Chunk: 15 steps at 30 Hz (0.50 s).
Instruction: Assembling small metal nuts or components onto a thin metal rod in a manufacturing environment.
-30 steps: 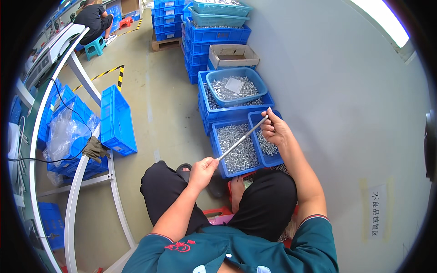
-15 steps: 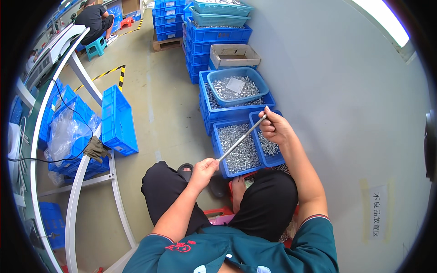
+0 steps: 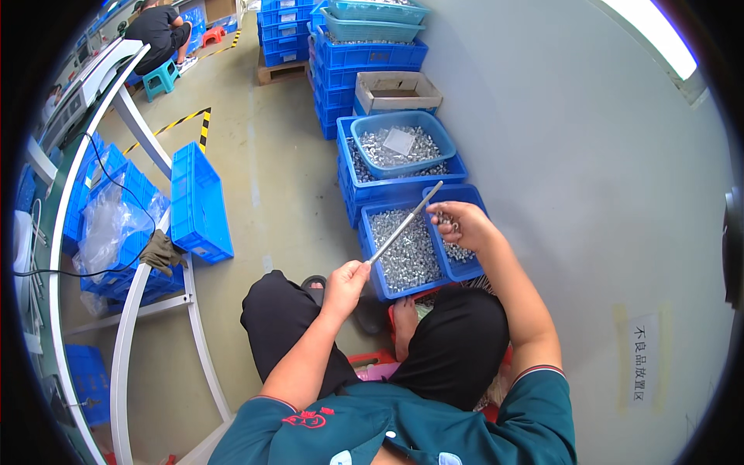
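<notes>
My left hand [image 3: 346,287] is closed round the near end of a thin metal rod [image 3: 403,226], which slants up and to the right. A thicker sleeve-like section shows along the rod's middle. Beside the rod's far end, my right hand [image 3: 471,223] is apart from it, fingers curled round several small metal parts [image 3: 445,220]; their exact kind is too small to tell. Below the rod stands a blue bin [image 3: 364,246] full of small shiny metal pieces. Under my right hand is a second blue bin [image 3: 479,200] with similar pieces.
Beyond the bins, a light-blue basin [image 3: 448,141] of metal parts sits on a blue crate. A cardboard box [image 3: 426,99] and stacked crates [image 3: 333,81] stand farther back along the wall. A white-framed bench [image 3: 128,356] is at left. A person [image 3: 155,35] sits far off.
My right hand has let go of the rod's far end and drawn slightly down, showing small metal parts in its fingers. The left hand still holds the rod, a little higher.
</notes>
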Motion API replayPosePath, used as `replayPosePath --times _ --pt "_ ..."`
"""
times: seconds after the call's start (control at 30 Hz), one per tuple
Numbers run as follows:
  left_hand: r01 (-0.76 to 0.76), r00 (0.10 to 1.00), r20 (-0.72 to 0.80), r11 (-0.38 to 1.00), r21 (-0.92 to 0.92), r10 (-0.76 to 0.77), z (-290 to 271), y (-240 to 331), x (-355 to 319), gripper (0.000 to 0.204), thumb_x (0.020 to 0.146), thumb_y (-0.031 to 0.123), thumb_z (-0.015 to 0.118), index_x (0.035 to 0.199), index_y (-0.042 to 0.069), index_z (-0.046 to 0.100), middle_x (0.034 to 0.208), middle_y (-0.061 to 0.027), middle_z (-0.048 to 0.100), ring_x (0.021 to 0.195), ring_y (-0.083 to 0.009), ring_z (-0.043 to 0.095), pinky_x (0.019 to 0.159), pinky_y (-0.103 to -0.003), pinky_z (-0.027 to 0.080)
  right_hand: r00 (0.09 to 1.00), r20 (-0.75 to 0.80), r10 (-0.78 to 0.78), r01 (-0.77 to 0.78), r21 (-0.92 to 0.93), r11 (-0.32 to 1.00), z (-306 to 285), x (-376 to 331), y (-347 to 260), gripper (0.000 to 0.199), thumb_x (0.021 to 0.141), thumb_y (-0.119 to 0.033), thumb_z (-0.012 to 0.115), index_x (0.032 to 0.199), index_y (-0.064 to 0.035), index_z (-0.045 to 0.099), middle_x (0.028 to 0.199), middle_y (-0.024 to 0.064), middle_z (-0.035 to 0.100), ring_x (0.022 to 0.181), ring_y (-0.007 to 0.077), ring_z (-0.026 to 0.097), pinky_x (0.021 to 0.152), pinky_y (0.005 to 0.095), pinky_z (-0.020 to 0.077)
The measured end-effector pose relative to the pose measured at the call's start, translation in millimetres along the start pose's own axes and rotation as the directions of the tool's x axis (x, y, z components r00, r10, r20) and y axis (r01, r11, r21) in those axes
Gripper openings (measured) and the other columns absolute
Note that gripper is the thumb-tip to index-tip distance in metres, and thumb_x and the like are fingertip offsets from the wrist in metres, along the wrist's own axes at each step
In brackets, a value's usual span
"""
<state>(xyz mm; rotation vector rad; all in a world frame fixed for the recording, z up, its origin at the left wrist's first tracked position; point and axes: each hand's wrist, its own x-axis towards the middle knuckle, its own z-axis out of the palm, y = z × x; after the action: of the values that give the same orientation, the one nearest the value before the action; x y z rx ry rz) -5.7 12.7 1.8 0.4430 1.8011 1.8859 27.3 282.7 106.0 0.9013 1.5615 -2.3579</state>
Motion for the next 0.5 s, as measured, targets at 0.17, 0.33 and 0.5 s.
replayPosePath --times 0.17,0.33,0.5 --pt "0.0 1.0 -0.004 0.998 0.068 0.0 -3 1 -1 0.027 0.089 0.023 0.054 0.072 0.002 0.056 0.057 0.0058 0.044 0.053 -0.0026 0.036 0.048 -0.022 0.03 0.989 0.08 -0.121 0.101 0.216 0.971 -14 4 -4 0.019 0.088 -0.008 0.048 0.104 0.0018 0.051 0.076 0.004 0.049 0.049 0.0032 0.035 0.037 0.0148 0.0246" --pt "-0.007 1.0 -0.005 0.991 0.134 0.008 -7 -3 -2 0.028 0.089 0.025 0.055 0.073 0.002 0.057 0.055 0.0047 0.044 0.052 -0.0032 0.037 0.047 -0.023 0.03 0.977 0.109 -0.181 0.12 0.423 0.898 -21 11 -2 0.018 0.089 -0.017 0.054 0.098 -0.0024 0.054 0.072 0.0013 0.047 0.049 0.0035 0.034 0.037 0.015 0.0238" --pt "-0.019 1.0 0.007 0.992 0.122 0.019 -6 -2 -6 0.027 0.089 0.021 0.055 0.072 0.001 0.057 0.06 0.0065 0.043 0.056 -0.0023 0.036 0.05 -0.02 0.03 0.974 0.099 -0.204 0.138 0.452 0.881 -20 13 -3 0.014 0.087 -0.016 0.057 0.093 -0.003 0.056 0.07 0.0 0.045 0.05 0.0034 0.033 0.037 0.015 0.0236"
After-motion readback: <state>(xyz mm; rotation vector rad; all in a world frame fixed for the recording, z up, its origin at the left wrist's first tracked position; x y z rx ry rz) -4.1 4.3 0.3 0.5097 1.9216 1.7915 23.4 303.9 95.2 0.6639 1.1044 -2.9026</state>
